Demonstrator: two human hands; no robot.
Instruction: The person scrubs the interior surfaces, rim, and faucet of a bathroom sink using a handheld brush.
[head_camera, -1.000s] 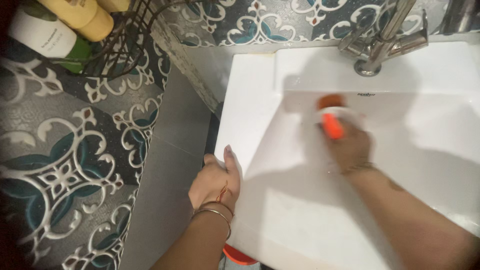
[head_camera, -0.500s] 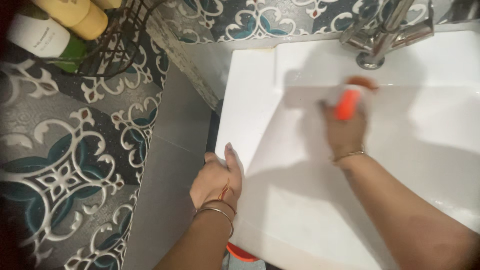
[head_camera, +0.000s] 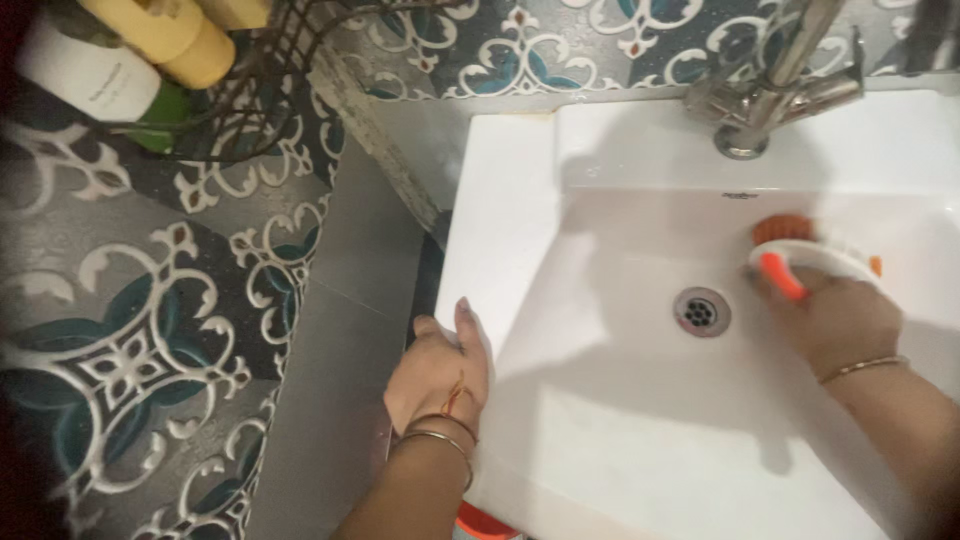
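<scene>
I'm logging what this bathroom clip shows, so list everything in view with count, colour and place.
Sink: one, white, right half of view.
Drain: one, metal, in the basin floor.
Tap: one, silver, on the sink's back ledge.
Scrub brush: one, white with orange bristles and grip, on the basin's back slope right of the drain.
Wire rack: one, dark, top left.
Bottles: at least three, yellow, white and green, in the rack.
Patterned tiles: grey, teal and white, left and behind the sink.
Orange object: one, below the sink's front edge, mostly hidden.
Left hand: gripping the sink's left rim, bangles on wrist.
Right hand: holding the brush, bangle on wrist.
</scene>
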